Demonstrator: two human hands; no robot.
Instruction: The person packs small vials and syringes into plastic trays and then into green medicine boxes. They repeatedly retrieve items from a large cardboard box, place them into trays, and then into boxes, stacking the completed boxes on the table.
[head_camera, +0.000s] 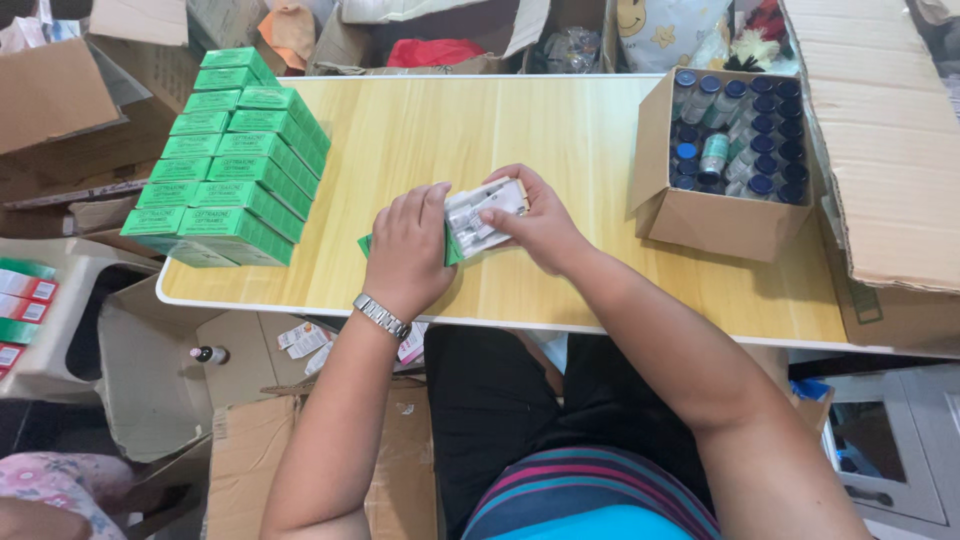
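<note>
The left hand grips a small green box low over the desk. The right hand pinches a white leaflet with a vial, just right of the box. The box's long side points toward the right hand.

Two bare hands at frame centre, the left hand and the right hand. One light wooden table. One open brown cardboard box right of centre. Upper left, roughly fourteen green rectangular cartons. One silver wristwatch.
</note>
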